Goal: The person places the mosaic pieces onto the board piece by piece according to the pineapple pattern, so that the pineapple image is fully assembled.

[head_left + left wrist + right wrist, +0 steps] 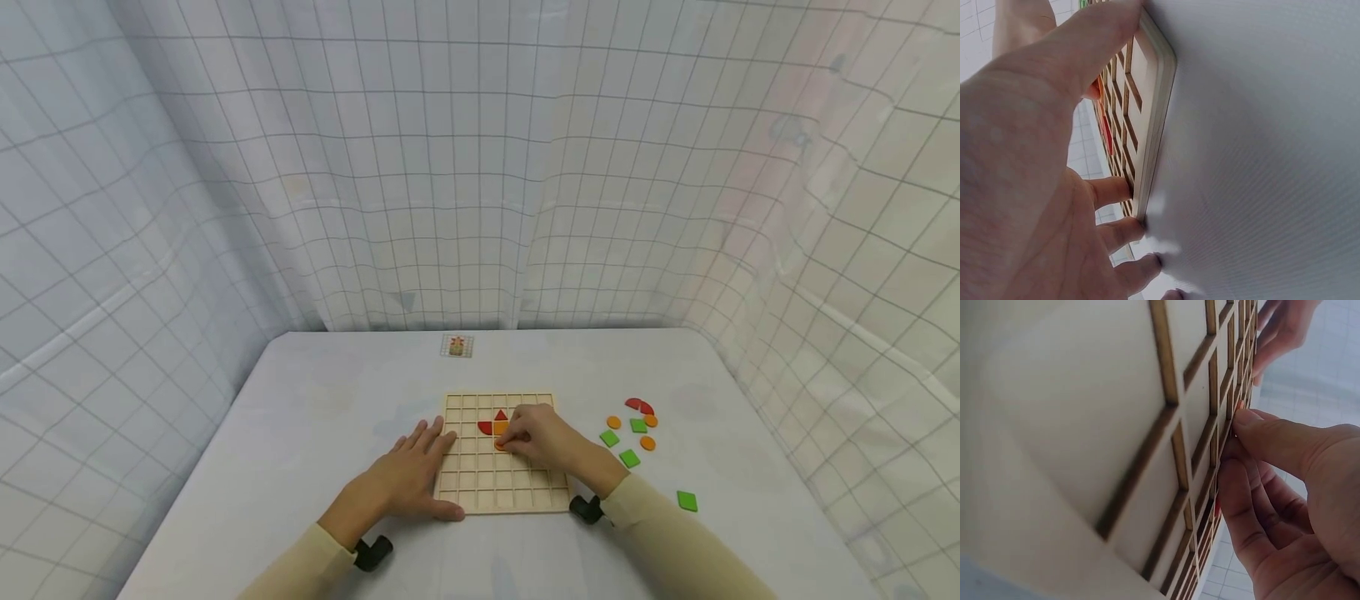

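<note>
The gridded board sits near the middle of the white tabletop, its near edge toward the person, with bare surface running off on both sides and a strip behind it up to a small picture card by the far edge. The left hand lies with fingers spread, its grip apart: thumb on the near edge at the left corner, fingertips along the left edge. The right hand has its grip pinched on an orange disc at a cell just below a seated orange square; a red triangle stands above that square and a red curved piece left of it. Well in from the tabletop's right edge lie loose green pieces, orange discs and red pieces, apart from the board.
</note>
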The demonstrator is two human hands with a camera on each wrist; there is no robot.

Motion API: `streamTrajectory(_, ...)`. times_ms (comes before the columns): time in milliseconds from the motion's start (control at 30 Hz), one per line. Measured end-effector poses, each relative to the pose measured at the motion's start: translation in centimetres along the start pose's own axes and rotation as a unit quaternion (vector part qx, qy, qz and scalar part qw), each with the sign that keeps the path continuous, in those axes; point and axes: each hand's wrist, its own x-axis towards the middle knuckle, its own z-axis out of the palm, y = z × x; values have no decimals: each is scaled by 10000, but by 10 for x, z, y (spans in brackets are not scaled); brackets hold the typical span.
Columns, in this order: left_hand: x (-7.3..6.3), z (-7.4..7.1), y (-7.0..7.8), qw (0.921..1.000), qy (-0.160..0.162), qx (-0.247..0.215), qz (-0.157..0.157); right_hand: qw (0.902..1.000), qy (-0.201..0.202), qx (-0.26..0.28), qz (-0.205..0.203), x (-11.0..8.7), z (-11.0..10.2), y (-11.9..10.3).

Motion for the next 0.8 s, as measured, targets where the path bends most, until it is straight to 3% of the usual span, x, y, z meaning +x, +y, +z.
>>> streamTrajectory(200, -1, -1, 0, 10000, -18, -8, -15, 9997, -131, -181, -30, 3, -2, -1)
streamTrajectory(400, -2, -2, 2, 10000, -13, -33, -54, 9994, -131, -17, 310, -2, -8, 1)
streamTrajectory(667, -1, 1, 2, 10000, -3, -49, -71, 9969, 65, 147, 775, -21, -25, 13)
streamTrajectory(800, -1, 0, 2, 10000, 22, -32, -63, 9959, 311, -52, 853, -33, -33, 26)
